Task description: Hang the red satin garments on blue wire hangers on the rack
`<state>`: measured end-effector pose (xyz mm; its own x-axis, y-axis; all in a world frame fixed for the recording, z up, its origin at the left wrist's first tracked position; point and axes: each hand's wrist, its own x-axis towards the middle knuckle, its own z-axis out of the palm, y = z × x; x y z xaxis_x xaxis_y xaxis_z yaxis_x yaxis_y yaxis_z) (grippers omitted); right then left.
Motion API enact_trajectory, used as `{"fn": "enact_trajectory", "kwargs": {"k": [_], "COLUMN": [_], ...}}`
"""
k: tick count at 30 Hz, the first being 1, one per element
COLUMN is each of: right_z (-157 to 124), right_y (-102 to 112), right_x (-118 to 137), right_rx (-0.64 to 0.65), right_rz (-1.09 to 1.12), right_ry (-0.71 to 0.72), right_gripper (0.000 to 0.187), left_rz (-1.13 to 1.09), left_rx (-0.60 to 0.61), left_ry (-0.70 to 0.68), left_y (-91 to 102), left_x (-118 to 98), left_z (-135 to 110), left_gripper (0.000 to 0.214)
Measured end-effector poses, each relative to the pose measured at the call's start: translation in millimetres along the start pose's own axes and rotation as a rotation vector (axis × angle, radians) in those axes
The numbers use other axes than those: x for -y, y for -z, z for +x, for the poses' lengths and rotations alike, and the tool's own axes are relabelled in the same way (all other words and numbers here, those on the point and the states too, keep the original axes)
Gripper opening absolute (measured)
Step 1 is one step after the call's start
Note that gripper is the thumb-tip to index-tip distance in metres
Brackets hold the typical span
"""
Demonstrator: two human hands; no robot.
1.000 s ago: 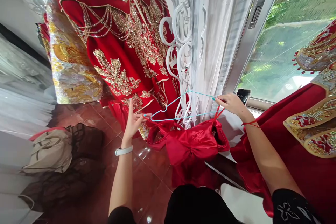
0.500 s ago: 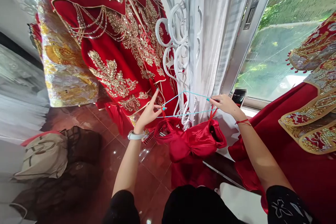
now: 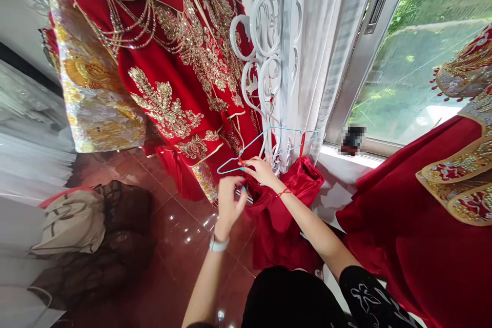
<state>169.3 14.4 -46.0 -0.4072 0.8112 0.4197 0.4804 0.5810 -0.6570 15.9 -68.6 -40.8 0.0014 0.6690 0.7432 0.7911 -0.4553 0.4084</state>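
A thin light-blue hanger [image 3: 251,139] hangs from a white scrollwork metal stand and carries a shiny red satin dress [image 3: 307,177]. My right hand [image 3: 261,170] reaches across to the hanger's left end, its thumb and fingers pinched on a red strap there. The other red strap [image 3: 302,143] loops over the hanger's right side. Just below my right hand, my left hand [image 3: 229,202] is beside the dress's top opening, fingers curled and thumb apart, with nothing visible between them. My forearm and right hand hide part of the bodice.
Gold-embroidered red jacket [image 3: 172,97] hangs close on the left, beside the white stand [image 3: 265,25]. Beaded red garment [image 3: 453,179] hangs at right by the window [image 3: 423,61]. A phone-like dark object [image 3: 351,139] sits on the sill. Beige bag [image 3: 73,223] lies on the tiled floor.
My right hand has left the hanger's right side and moved left to its left end, where it grips the strap. My left hand has dropped lower and come off the hanger.
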Motion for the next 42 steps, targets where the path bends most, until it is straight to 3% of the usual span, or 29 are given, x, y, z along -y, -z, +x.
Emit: {"fn": "enact_trajectory", "kwargs": {"k": [4,5,7,11,20,24,30,35,39,42], "right_z": [0.4,-1.6,-6.0,-13.3,-25.1,-26.1,-27.9,-27.3,-27.9,-29.3], "right_y": [-9.2,-9.2,-8.9,-8.7,-9.3,-8.5,-6.9,-6.1,-7.3,-6.6], "right_x": [-6.3,-7.3,-7.7,-4.2,1.2,-0.6,-3.1,1.6,5.2,5.1], "right_rx": [0.004,-0.008,-0.023,-0.039,-0.058,-0.069,-0.065,-0.045,-0.06,-0.073], "right_rz": [-0.061,-0.065,-0.069,-0.083,-0.08,-0.059,-0.057,-0.082,-0.099,-0.107], "right_ry": [-0.074,-0.073,-0.066,-0.076,-0.081,-0.073,-0.064,-0.068,-0.081,-0.083], "right_gripper": [0.018,0.017,0.016,0.019,0.027,0.029,0.034,0.029,0.026,0.026], "left_rz": [-0.065,-0.059,-0.025,0.051,-0.05,-0.133,-0.302,-0.383,-0.299,-0.246], "left_rx": [0.564,0.656,0.728,0.658,0.094,0.045,-0.13,-0.097,0.075,0.178], "left_ry": [-0.106,-0.101,-0.062,-0.008,0.312,0.446,0.583,0.474,0.304,0.26], "left_y": [6.1,9.5,18.7,36.5,24.2,25.9,26.8,21.0,12.1,5.2], "left_x": [2.2,5.1,12.4,25.6,30.9,29.5,31.6,20.3,1.3,-6.9], "left_z": [-57.0,-62.8,-63.8,-47.3,-36.9,-32.0,-16.4,20.9,48.1,54.1], "left_gripper": [0.016,0.013,0.013,0.004,0.011,0.012,0.034,0.046,0.044,0.049]}}
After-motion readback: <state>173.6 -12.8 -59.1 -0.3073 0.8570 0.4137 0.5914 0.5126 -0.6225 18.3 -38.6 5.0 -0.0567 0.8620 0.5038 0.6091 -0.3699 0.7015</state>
